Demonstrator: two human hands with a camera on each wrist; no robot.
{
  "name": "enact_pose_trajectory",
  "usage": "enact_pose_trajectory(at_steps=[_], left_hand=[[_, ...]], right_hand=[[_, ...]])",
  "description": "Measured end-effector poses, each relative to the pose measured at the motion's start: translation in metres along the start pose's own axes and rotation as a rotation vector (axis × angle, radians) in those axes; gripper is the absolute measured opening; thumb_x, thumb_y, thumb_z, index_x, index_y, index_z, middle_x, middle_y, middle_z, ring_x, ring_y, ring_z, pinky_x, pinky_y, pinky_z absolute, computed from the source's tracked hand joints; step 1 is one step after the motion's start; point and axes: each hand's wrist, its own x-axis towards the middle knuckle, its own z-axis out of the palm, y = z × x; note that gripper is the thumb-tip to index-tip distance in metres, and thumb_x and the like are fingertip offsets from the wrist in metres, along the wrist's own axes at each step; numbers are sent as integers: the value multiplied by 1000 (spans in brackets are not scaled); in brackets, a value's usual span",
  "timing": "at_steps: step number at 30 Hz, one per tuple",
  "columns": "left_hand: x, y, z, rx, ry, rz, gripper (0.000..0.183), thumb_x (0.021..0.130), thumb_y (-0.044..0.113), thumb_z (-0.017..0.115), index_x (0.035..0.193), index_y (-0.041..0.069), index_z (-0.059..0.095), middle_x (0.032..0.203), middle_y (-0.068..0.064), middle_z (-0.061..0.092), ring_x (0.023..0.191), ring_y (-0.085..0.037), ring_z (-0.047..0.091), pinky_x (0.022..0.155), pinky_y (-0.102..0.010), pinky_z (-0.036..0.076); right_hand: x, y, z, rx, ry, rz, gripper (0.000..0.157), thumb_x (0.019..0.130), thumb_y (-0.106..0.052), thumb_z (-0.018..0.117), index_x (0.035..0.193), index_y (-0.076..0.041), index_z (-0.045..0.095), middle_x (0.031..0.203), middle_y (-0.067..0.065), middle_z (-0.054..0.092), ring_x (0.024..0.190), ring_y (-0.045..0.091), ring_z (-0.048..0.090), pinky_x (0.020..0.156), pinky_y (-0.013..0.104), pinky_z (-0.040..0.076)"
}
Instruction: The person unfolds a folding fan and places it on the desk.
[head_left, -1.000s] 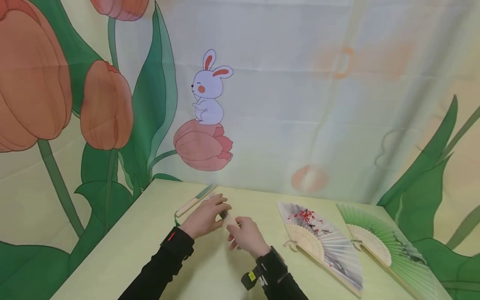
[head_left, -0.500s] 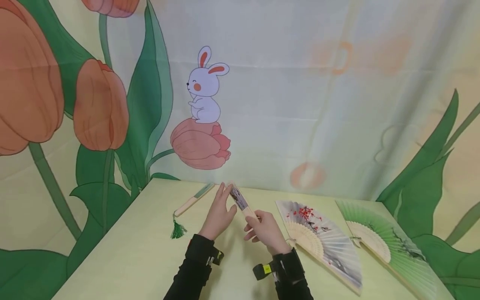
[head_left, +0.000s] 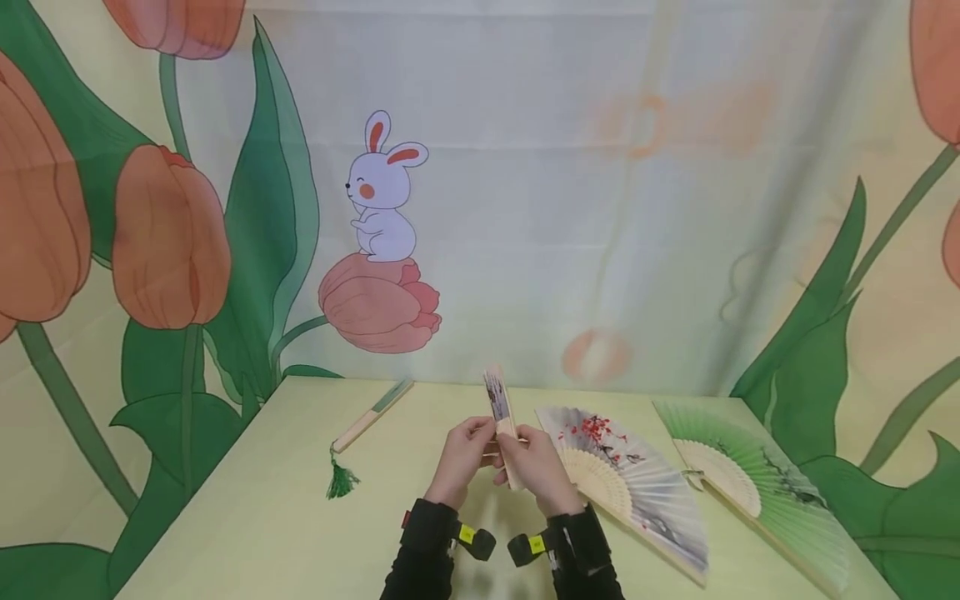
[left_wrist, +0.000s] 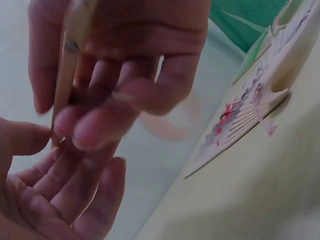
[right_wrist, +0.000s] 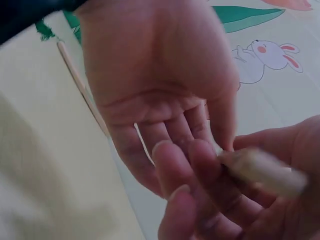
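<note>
In the head view, a folded fan point(head_left: 498, 398) with pale wooden ribs and a dark-patterned upper part stands nearly upright between both hands. My left hand point(head_left: 462, 458) pinches its left side with thumb and fingertips. On the other side, my right hand point(head_left: 537, 468) grips the lower wooden part, thumb across the front. The left wrist view shows the fan's narrow edge point(left_wrist: 65, 75) running between the two hands. A blurred wooden end of the fan point(right_wrist: 270, 174) sticks out by the right hand in the right wrist view.
Left of the hands lies another folded fan point(head_left: 372, 414) with a green tassel point(head_left: 342, 481). To the right, a white-grey fan with red blossoms point(head_left: 645, 475) is spread out, and beyond it a spread green fan point(head_left: 757, 483). A printed cloth backdrop point(head_left: 525, 208) rises behind the table point(head_left: 285, 517).
The folded fan and right hand moved right, and the fan turned more upright. The left hand came off the fan's upper part and now pinches it lower, beside the right hand.
</note>
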Motion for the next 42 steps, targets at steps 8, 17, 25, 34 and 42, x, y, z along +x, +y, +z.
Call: enact_pose_trajectory(at_steps=[8, 17, 25, 34, 42], left_hand=[[-4, 0, -12, 4, -48, -21, 36, 109, 26, 57, 124, -5, 67, 108, -12, 74, 93, -19, 73, 87, -39, 62], [-1, 3, -13, 31, -38, -25, 35, 108, 26, 59, 123, -5, 68, 110, -13, 75, 94, -20, 73, 84, -39, 62], [-3, 2, -12, 47, -16, -7, 34, 108, 25, 58, 120, -5, 69, 106, -13, 76, 93, -22, 74, 84, -42, 62], [-1, -2, -17, 68, -15, -28, 35, 108, 26, 58, 121, -5, 69, 110, -16, 76, 96, -29, 75, 84, -43, 62], [4, -3, -18, 55, 20, -42, 32, 107, 24, 58, 118, -5, 69, 103, -11, 76, 89, -21, 74, 79, -34, 62]], right_hand=[[0, 2, -1, -28, 5, 14, 41, 111, -29, 53, 118, 9, 65, 86, 23, 68, 56, 22, 66, 53, 31, 54], [1, 1, -4, -68, 97, 20, 36, 108, -29, 59, 110, 2, 75, 79, 8, 68, 60, 25, 68, 52, 31, 54], [2, 3, -4, -77, 131, 18, 36, 106, -31, 63, 107, 2, 77, 78, 9, 70, 59, 20, 67, 50, 29, 49], [5, 10, -3, -147, 171, -54, 34, 105, -28, 65, 103, 4, 78, 82, 13, 73, 61, 20, 68, 54, 30, 53], [7, 6, -7, -186, 228, -67, 32, 105, -23, 62, 92, 4, 74, 72, 5, 64, 59, 14, 59, 51, 28, 52]])
